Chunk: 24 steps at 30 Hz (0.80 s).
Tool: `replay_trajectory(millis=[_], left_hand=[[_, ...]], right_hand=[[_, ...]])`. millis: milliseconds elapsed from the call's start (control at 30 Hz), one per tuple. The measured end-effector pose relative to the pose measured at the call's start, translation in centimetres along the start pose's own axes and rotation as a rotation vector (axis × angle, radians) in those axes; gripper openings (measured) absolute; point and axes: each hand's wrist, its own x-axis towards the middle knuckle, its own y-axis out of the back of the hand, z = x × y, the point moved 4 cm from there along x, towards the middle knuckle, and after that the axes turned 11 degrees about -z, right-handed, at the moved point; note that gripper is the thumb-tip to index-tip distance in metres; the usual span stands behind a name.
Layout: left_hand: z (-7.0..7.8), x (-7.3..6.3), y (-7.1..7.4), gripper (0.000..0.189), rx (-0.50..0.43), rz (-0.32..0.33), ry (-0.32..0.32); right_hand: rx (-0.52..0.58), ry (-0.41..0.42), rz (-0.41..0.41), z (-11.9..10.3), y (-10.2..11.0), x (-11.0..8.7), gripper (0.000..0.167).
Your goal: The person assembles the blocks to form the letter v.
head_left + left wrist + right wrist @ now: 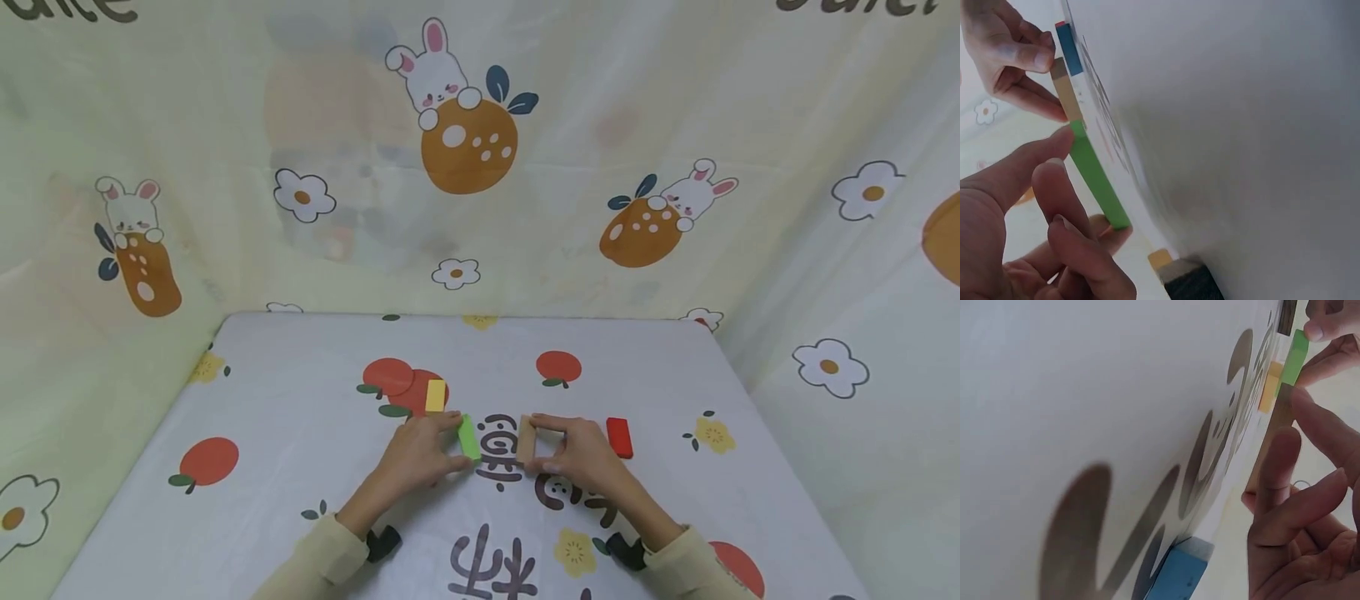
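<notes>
Thumb and fingers of my left hand (423, 450) pinch a light green rectangular block (468, 437) by its two ends. My right hand (585, 454) grips a tan wooden block (527, 440) the same way, facing the green one across a small gap in the head view. In the left wrist view the green block (1099, 178) lies along the tabletop between thumb and fingertips, with the tan block (1066, 90) beyond it. The right wrist view shows the tan block (1272, 440) partly hidden by fingers, and the green block (1294, 357) past it.
A yellow block (436, 396) lies behind my left hand. To the right of my right hand is a red-topped block (619, 438); its side looks blue (1179, 572) in the right wrist view. The white tablecloth (300, 392) has printed fruit, flowers and lettering. Patterned curtains surround the table.
</notes>
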Motion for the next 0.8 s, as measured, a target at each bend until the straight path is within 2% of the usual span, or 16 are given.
replay_trajectory(millis=[567,800], left_hand=[[0.60,-0.15,-0.72,0.064,-0.030,-0.025,0.049],[0.66,-0.08,-1.01,0.065,-0.025,-0.043,0.035]], right_hand=[[-0.042,-0.025,0.002,-0.34,-0.68,0.27,0.069],[-0.073,-0.015,0.008,-0.31,-0.88,0.45,0.069]])
